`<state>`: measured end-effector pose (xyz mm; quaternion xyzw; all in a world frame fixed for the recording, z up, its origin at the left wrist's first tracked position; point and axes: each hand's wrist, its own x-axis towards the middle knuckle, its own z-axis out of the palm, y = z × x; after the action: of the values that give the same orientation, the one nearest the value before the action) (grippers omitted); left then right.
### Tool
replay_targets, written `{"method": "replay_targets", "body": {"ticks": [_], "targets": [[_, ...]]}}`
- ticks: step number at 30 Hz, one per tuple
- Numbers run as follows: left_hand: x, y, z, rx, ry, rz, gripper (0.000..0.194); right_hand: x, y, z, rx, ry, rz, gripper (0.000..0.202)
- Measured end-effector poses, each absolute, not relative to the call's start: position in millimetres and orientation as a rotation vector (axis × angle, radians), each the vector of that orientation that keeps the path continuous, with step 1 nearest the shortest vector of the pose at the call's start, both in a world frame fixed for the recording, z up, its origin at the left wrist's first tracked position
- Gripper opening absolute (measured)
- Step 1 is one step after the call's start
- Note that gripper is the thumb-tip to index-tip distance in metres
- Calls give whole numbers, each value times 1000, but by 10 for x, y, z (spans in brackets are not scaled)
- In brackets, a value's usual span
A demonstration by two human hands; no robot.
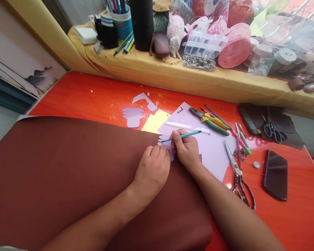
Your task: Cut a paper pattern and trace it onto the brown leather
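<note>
A large brown sheet [68, 174] covers the left and front of the red table. Near its back right edge lies a small lilac paper cutout [168, 144] with a lobed edge. My left hand [155, 164] rests on the sheet, its fingers curled together at the cutout's lower edge; whether they grip anything is hidden. My right hand [184, 146] is closed around a blue pencil [188, 134], whose tip points left and touches or nearly touches the cutout. A second lilac cutout [133, 117] lies on the table behind the sheet.
Lilac paper [214, 153], yellow paper [157, 120], a ruler [185, 126] and pliers [209, 121] lie behind and right of my hands. Large scissors [239, 177] and a phone [275, 175] are at the right. A cloth-covered ledge [146, 75] with jars runs along the back.
</note>
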<state>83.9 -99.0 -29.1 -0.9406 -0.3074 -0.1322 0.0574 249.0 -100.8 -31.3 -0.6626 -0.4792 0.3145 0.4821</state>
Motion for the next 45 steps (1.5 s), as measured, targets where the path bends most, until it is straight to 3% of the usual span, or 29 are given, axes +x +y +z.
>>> {"method": "replay_targets", "body": {"ticks": [45], "targets": [[843, -996, -282, -2863, -947, -381, 17, 2487, -1015, -310, -1644, -1123, 768, 50]]}}
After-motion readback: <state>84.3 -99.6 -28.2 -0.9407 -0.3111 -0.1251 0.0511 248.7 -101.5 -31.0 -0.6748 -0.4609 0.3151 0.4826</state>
